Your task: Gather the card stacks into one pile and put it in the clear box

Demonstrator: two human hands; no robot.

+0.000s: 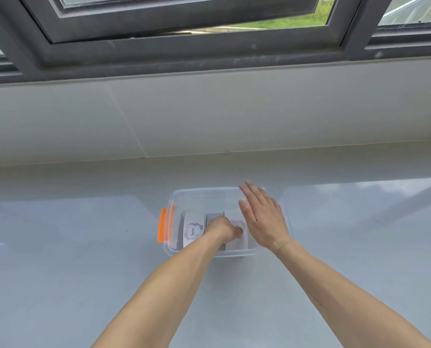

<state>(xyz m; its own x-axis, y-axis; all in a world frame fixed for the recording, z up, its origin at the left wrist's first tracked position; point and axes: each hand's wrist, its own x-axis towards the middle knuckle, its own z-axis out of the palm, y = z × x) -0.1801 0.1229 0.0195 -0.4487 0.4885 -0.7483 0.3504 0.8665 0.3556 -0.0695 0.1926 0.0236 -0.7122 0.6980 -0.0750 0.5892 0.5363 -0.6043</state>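
The clear box [199,194] with an orange latch [163,228] sits in the middle of the pale table. White cards lie inside it: one marked "love" [193,229] on the left and another card [238,243] on the right, with a dark gap between them. My left hand [223,228] reaches down into the box, its fingers curled on the right-hand card. My right hand [262,217] hovers flat over the box's right side, fingers spread, holding nothing.
The glossy grey table [83,247] runs out on all sides of the box. Behind it rises a white wall ledge [209,116] under a dark-framed window [184,46].
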